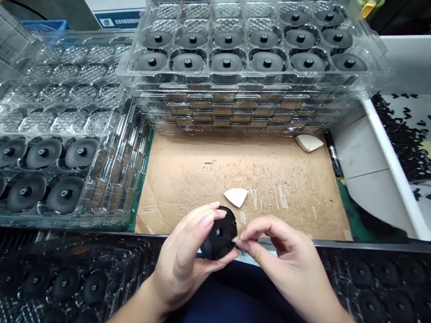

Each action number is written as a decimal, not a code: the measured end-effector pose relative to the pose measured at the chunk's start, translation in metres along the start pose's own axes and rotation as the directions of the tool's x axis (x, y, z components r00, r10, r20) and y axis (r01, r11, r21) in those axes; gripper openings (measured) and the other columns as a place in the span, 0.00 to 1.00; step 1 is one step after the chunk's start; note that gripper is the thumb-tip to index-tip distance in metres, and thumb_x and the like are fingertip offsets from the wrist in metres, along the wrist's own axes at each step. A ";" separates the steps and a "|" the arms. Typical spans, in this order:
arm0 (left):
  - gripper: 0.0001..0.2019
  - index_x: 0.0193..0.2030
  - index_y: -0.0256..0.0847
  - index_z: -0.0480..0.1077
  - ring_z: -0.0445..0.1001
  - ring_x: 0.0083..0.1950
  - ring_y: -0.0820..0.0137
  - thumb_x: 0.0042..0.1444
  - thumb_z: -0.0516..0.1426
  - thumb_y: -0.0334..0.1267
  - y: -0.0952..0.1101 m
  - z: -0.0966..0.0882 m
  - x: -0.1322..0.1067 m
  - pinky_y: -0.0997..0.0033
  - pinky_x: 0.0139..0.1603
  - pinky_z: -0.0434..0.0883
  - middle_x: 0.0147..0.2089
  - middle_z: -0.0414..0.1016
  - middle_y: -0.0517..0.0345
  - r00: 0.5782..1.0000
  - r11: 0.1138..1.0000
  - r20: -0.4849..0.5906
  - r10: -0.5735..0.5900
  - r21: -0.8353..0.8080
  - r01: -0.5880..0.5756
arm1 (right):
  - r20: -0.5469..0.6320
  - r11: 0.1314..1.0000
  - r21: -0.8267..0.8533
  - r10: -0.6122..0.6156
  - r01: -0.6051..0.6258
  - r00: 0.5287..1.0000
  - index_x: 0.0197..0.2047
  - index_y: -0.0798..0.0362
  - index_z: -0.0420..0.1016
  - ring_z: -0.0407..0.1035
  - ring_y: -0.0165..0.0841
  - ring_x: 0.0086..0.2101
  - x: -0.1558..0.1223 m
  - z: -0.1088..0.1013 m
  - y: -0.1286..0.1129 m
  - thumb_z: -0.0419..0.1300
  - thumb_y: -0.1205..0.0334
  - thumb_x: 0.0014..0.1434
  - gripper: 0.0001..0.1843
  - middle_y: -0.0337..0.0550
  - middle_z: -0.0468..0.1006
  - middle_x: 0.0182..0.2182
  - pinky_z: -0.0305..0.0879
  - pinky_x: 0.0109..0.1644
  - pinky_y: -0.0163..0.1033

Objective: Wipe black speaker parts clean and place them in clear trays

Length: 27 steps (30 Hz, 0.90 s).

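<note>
My left hand (184, 255) cradles a black round moulded part (220, 234), with the fingers over its top and the thumb side beneath it. A small central hub shows on its face. My right hand (281, 248) comes in from the right, and its thumb and forefinger pinch at the part's rim. Anything small between those fingertips is hidden. Just beyond the part, a white triangular piece (235, 196) lies on the brown cardboard sheet (245, 177).
A stack of clear plastic trays (253, 53) holding black discs stands ahead. More filled trays (26, 169) lie left and along the near edge. A white bin (400, 158) at right holds small black pieces and a red-handled tool. Numbered "2#" signs stand behind.
</note>
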<state>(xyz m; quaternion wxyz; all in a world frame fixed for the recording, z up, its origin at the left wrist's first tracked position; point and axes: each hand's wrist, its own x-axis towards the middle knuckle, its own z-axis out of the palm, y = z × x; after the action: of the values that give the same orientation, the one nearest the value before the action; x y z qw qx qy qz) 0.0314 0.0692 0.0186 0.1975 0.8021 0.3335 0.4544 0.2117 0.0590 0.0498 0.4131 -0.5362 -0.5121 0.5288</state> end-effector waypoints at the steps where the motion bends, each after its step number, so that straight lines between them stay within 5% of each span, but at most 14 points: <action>1: 0.49 0.70 0.41 0.41 0.68 0.60 0.60 0.46 0.64 0.23 0.000 0.000 0.000 0.55 0.61 0.69 0.54 0.69 0.44 1.000 1.000 -0.003 0.004 0.004 -0.004 | 0.000 1.000 -0.003 -0.001 0.001 1.000 0.28 0.50 0.72 0.70 0.25 0.29 0.000 0.000 0.000 0.62 0.71 0.53 0.06 0.32 0.75 0.25 0.66 0.35 0.29; 27: 0.46 0.69 0.44 0.46 0.70 0.59 0.60 0.46 0.65 0.26 -0.001 0.007 -0.005 0.54 0.58 0.72 0.54 0.72 0.45 1.000 1.000 -0.020 -0.015 0.013 0.015 | -0.046 0.986 0.134 0.109 -0.102 0.993 0.26 0.52 0.73 0.72 0.30 0.29 -0.004 0.000 0.005 0.64 0.63 0.51 0.05 0.38 0.77 0.25 0.67 0.35 0.35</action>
<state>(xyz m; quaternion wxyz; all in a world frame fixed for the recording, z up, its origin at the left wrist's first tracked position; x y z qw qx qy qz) 0.0352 0.0665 0.0114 0.1924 0.7963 0.3444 0.4585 0.2127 0.0539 0.0452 0.4324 -0.5480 -0.4358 0.5682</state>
